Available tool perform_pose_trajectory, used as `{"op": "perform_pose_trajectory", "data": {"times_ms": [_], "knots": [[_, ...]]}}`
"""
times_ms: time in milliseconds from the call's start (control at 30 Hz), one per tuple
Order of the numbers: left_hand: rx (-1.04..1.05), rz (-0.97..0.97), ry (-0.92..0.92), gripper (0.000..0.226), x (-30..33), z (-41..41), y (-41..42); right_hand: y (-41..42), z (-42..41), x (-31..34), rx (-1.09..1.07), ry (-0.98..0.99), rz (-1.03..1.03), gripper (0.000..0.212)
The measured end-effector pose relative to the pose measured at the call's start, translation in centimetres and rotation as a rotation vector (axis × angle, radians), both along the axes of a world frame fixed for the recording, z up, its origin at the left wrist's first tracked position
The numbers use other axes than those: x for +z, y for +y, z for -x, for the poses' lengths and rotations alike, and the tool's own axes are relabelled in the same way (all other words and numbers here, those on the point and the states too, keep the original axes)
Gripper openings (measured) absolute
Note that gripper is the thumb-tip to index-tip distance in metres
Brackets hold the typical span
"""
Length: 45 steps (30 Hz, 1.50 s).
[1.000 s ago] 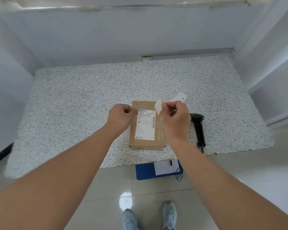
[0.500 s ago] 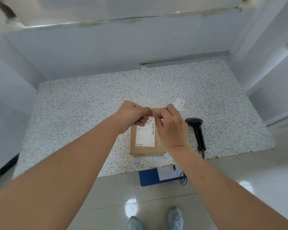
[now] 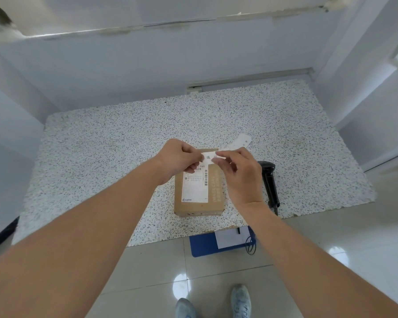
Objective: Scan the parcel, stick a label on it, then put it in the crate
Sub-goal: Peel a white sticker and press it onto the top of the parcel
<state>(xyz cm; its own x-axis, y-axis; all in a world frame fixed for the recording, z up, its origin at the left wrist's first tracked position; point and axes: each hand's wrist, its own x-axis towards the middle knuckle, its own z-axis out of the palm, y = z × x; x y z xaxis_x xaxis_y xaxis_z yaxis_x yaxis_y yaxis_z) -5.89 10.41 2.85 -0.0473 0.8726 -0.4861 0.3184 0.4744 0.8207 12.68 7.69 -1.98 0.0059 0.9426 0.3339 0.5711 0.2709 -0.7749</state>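
A brown cardboard parcel (image 3: pixel 214 198) with a white shipping sheet on top lies near the front edge of the speckled counter (image 3: pixel 101 157). A small white label (image 3: pixel 209 157) with dark print is stretched flat just above the parcel's far end. My left hand (image 3: pixel 179 158) pinches its left end and my right hand (image 3: pixel 238 173) pinches its right end. A white backing strip (image 3: pixel 240 143) trails away behind my right hand. A black handheld scanner (image 3: pixel 270 182) lies on the counter just right of the parcel.
A blue crate (image 3: pixel 202 245) with a white sheet inside and a black cable at its right side sits on the tiled floor below the counter's front edge. My shoes show at the bottom. Pale walls close in the counter on three sides.
My hands came together over the parcel's far end. The label, which stood up from my right fingers, is now held flat between both hands.
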Motion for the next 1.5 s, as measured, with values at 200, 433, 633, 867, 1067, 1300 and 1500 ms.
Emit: {"op": "perform_pose_trajectory", "data": {"times_ms": [200,433,633,867,1067,1300,1500], "knots": [[-0.046,-0.048,0.055,0.011,-0.8,1.0,-0.3,1.2,-0.5,-0.2,-0.225,0.133,0.376,0.029],[-0.035,-0.059,0.099,0.008,-1.1,1.4,-0.5,2.1,0.4,0.0,-0.176,0.177,0.471,0.012],[-0.01,-0.098,0.088,0.008,-2.4,2.3,0.5,3.0,1.3,-0.7,-0.155,0.214,0.468,0.01],[-0.064,-0.165,0.406,0.021,-5.1,2.3,1.9,5.1,3.1,-2.5,-0.151,0.149,0.488,0.012],[-0.148,-0.213,0.636,0.021,-7.4,2.0,3.1,6.0,3.7,-4.3,-0.149,0.062,0.486,0.008],[-0.108,-0.259,0.662,0.016,-9.9,2.0,3.7,7.0,3.8,-5.8,-0.123,0.039,0.457,0.008],[-0.073,-0.267,0.668,0.017,-10.8,1.9,3.9,7.1,3.8,-6.2,-0.116,-0.039,0.422,0.006]]}}
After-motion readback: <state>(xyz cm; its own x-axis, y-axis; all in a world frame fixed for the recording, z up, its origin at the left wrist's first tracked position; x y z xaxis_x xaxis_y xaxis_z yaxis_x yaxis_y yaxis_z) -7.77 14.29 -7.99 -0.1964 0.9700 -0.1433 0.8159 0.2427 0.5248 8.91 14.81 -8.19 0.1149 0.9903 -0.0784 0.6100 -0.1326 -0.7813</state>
